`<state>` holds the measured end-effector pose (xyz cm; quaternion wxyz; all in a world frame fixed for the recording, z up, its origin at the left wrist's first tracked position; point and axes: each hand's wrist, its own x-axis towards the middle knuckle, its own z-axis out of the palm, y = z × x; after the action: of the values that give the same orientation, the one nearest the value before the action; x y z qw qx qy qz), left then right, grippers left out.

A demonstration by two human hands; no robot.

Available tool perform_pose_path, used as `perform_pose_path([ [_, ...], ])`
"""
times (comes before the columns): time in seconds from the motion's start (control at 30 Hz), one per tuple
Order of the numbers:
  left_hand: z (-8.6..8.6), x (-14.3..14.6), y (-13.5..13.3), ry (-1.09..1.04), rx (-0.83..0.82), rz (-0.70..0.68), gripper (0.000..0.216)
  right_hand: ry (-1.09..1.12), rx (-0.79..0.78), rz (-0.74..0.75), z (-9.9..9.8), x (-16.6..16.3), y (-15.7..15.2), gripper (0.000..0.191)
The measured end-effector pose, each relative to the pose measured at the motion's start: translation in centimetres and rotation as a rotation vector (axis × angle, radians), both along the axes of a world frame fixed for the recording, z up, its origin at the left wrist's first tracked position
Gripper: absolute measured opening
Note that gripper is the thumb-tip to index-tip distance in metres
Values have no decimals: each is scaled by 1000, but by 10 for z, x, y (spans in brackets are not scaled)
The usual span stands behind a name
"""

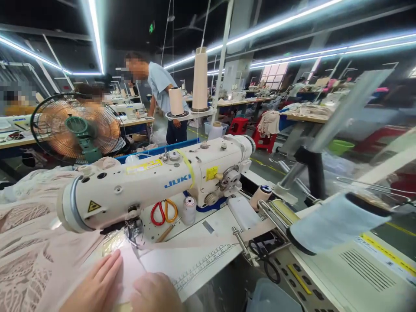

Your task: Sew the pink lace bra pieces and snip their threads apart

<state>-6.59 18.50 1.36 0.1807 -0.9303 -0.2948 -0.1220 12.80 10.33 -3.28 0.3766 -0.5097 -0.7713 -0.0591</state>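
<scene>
Near the counter's (pixel 208 240) front edge, the left hand (pixel 97 284) is pressing open, empty fingers (pixel 111 265) on limp, probably slippery pink fabric (pixel 131 269), best guided flat-palmed; the right hand's (pixel 154 295) fingers are hiding from view.

White sewing table (pixel 211 236), printed ruler scale (pixel 204 263) running along its front edge. Bolted on top, a cream Juki sewing machine (pixel 152 184). Spread over the left side and under the needle, pale pink lace fabric (pixel 39 242). Behind the machine arm, red-and-orange-handled scissors (pixel 164 211) lying flat, just beside an upright white thread spool (pixel 189 210). Nearer the front, a wooden-handled tool (pixel 165 234). Toward the right end, a tilted blue-capped thread cone (pixel 261 196).
</scene>
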Motion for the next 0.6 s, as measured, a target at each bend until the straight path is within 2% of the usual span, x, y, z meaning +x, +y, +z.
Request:
perform_pose_path([
  [0.1, 20, 15, -8, 31, -143, 103, 41, 13, -120, 116, 29, 17, -16, 14],
  [0.2, 30, 24, -14, 29, -293, 164, 41, 19, -230, 145, 44, 25, -23, 18],
  [0.43, 47, 35, -22, 70, -370, 229, 40, 20, -254, 136, 43, 20, -27, 23],
  [0.6, 54, 34, -19, 89, -389, 305, 38, -16, -267, 186, 50, 18, -28, 21],
])
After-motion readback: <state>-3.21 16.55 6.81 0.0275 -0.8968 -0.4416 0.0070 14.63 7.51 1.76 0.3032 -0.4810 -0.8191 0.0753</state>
